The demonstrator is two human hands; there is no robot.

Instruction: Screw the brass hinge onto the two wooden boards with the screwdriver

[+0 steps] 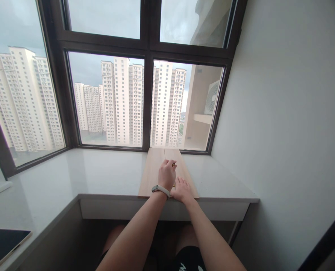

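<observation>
A pale wooden board (153,173) lies on the white counter, its far end near the window frame. A thin dark line runs along the board beyond my hands. My left hand (166,174), with a band watch (159,189) on its wrist, is closed above the board. A small yellow-and-dark piece (173,164) shows at its fingers; the rest is hidden, so I cannot tell its kind. My right hand (182,189) lies on the board's near right part, fingers stretched out. A tiny yellow spot (173,185) shows between the hands, too small to name.
The white counter (108,169) bends toward me on the left, where a dark-screened tablet-like device (6,244) lies. Dark-framed windows (148,101) stand behind it. A white wall (277,113) closes the right side. My legs are under the counter's front edge.
</observation>
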